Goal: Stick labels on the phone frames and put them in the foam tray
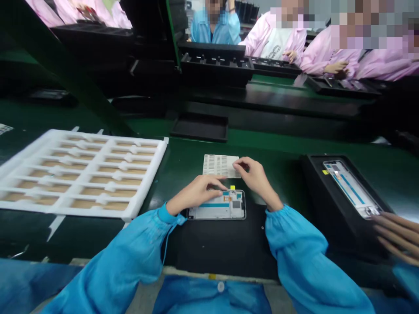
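A phone frame (212, 212) with blue strips and a yellow tab lies flat on a black mat (225, 248) before me. My left hand (199, 192) reaches over its upper edge, thumb and forefinger apart, with the fingertips at the frame. Just behind the frame is a pale sheet of small stickers (216, 165), laid out in rows. My right hand (253, 172) is at the sheet's right end, thumb and forefinger pinched together. Whatever sits between those fingertips is too small to make out.
A white foam tray (126, 213) with slots stands at the left. Behind the sheet lies a shallow black tray (199, 126). On the right, another person's hand (397, 235) touches a second phone frame (352, 189) in a black tray (314, 192). Co-workers sit across the line.
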`<state>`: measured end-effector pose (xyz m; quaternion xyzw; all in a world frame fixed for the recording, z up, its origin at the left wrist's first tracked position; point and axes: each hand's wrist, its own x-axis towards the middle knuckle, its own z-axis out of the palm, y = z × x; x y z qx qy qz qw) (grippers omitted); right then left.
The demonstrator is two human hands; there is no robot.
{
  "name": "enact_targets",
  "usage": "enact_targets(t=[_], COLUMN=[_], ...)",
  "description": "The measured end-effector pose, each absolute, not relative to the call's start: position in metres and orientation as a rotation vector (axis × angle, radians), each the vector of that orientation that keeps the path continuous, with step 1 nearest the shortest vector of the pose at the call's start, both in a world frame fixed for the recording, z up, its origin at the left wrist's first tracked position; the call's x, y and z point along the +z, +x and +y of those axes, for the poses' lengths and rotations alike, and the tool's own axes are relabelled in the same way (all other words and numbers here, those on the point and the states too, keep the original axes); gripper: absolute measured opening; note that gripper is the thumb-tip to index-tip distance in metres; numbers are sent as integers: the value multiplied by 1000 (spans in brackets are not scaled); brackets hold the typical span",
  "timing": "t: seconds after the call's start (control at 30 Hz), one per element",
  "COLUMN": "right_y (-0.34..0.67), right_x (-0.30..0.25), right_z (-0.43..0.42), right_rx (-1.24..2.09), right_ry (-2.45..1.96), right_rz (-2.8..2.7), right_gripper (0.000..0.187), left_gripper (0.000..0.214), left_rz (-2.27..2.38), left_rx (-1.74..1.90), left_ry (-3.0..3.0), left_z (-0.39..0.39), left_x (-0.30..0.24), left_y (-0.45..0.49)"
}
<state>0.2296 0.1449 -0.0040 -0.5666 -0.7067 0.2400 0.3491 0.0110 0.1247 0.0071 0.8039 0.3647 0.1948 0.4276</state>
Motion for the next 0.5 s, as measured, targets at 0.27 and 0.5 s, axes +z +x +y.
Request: enact_targets(t=[0.27, 0.5], right_y=[182, 188], right_x=[-31, -40], right_z=[217, 225], right_rx=[603, 701], right_ry=[-1465, -1446], right_rz=[-2025, -1952], right_gripper=[13, 10], left_gripper=[24, 24], left_rz=[979, 997], left_rx=[503, 477], left_ry=[1789, 1819], left_z=[152, 154], left_x=[-22, -23], left_y=[-2, -3])
